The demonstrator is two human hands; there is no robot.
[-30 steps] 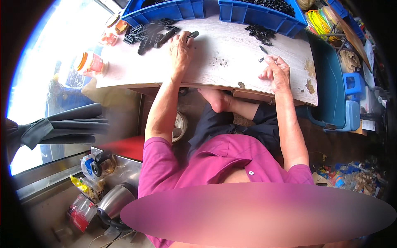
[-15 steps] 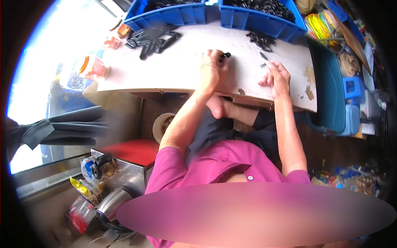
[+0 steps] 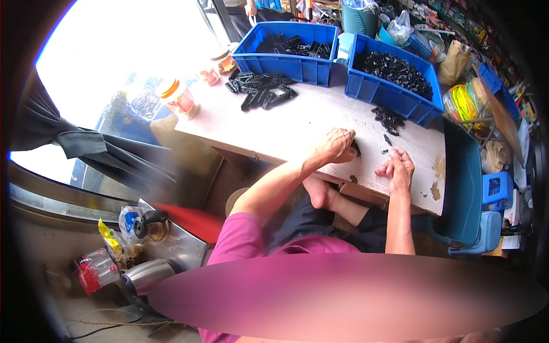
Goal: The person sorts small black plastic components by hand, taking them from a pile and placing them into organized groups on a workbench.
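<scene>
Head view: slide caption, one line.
Left hand holding a black plastic part, right hand near small black pieces, over a whitish wood-grain table.

Blk part (image 3: 357, 148) is showing only its R end, rest hidden, near front edge of surface (image 3: 257, 128), R of ctr. Slim blk pc (image 3: 387, 139) is lying aslant toward R edge, tiny blk bit (image 3: 384, 152) sitting just frontward.

Black part (image 3: 357, 148) mostly hidden by left fingers (image 3: 343, 135), background person (image 3: 250, 8) cropped

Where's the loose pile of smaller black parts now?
Head view, right side of the table: the pile lies just before the right blue bin, beyond the right hand.
</scene>
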